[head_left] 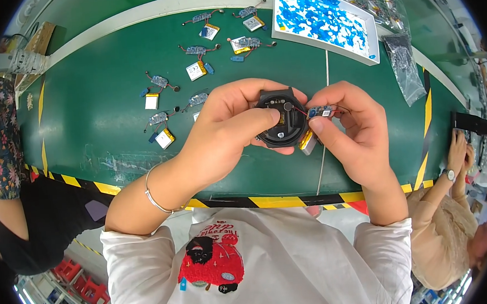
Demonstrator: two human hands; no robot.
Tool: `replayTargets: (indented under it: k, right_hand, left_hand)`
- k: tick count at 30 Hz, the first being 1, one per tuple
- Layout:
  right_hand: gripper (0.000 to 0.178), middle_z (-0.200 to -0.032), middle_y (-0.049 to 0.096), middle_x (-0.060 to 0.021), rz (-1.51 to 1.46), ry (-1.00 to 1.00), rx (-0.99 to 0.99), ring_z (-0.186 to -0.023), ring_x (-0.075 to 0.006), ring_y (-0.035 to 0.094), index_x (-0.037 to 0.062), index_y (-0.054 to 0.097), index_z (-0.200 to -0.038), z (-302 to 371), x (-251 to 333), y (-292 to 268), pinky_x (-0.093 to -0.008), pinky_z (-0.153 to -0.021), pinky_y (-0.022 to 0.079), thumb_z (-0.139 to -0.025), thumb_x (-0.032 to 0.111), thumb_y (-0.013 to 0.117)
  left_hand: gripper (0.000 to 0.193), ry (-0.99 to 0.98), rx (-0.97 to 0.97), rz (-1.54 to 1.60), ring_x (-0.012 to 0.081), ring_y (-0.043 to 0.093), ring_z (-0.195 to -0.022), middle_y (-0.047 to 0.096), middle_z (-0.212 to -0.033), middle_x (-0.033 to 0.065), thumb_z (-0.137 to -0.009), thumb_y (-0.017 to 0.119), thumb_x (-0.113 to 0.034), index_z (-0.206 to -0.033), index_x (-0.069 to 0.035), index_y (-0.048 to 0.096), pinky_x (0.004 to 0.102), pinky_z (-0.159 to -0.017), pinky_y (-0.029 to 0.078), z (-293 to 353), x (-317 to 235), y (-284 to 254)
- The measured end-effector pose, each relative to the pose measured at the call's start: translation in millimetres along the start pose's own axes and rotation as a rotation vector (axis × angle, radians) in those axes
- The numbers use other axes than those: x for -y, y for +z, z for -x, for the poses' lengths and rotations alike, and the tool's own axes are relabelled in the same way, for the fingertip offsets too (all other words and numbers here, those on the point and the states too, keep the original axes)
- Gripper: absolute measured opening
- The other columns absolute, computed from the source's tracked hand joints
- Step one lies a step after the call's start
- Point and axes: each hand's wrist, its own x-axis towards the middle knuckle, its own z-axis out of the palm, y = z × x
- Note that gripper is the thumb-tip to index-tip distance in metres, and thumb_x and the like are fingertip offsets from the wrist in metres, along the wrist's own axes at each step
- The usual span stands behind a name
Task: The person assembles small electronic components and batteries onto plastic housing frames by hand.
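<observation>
A round black watch case (294, 132), its inside facing up, is gripped in my left hand (224, 122). The thumb of that hand lies across the middle of the case and the fingers wrap behind it. Between thumb and fingertips, my right hand (363, 129) pinches a small blue circuit board (321, 112) with thin wires, right beside the case. Below the board hangs a silver and yellow battery (308, 143). A small round part (288, 107) sits in the upper part of the case; whether the wires reach it I cannot tell.
Several boards with wires and white batteries (196, 70) lie on the green table (109, 93). A white box (325, 32) of blue and white bits stands far right, near a clear bag (404, 70). Striped tape (275, 201) runs along the front edge. People sit at both sides.
</observation>
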Motion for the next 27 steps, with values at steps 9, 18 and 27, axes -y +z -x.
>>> replayTargets:
  k: [9,18,27]
  right_hand:
    - [0.015,-0.086,0.059,-0.0016,-0.192,0.023,0.012,-0.076,-0.0057,0.053,-0.0005,0.059,-0.094,-1.5,-5.5,-0.3,-0.0203,-0.064,0.041,-0.080,-0.003,0.062]
    - [0.012,-0.085,0.062,-0.0025,-0.373,0.158,0.064,-0.071,-0.0040,0.053,-0.0011,0.056,-0.094,-0.4,4.8,1.6,-0.0191,-0.063,0.042,-0.083,-0.002,0.061]
    - [0.014,-0.082,0.060,-0.0024,-0.258,0.049,0.080,-0.071,-0.0040,0.053,-0.0005,0.057,-0.090,7.5,6.2,2.3,-0.0180,-0.060,0.041,-0.079,-0.004,0.065]
  left_hand:
    - [0.030,-0.082,0.007,0.068,0.0193,0.066,-0.083,0.063,-0.096,0.0131,-0.083,0.047,-0.005,-0.109,0.007,0.057,0.0320,-0.069,0.058,0.7,-2.4,-1.2]
    - [0.027,-0.198,0.033,0.209,0.0194,0.066,-0.080,0.064,-0.093,0.0122,-0.086,0.053,-0.012,-0.107,0.006,0.058,0.0329,-0.066,0.058,0.2,-2.2,-5.5]
    - [0.017,0.039,0.163,-0.104,0.0130,0.063,-0.074,0.064,-0.085,0.0083,-0.090,0.053,-0.010,-0.101,0.002,0.059,0.0262,-0.062,0.055,-1.4,6.1,-9.4]
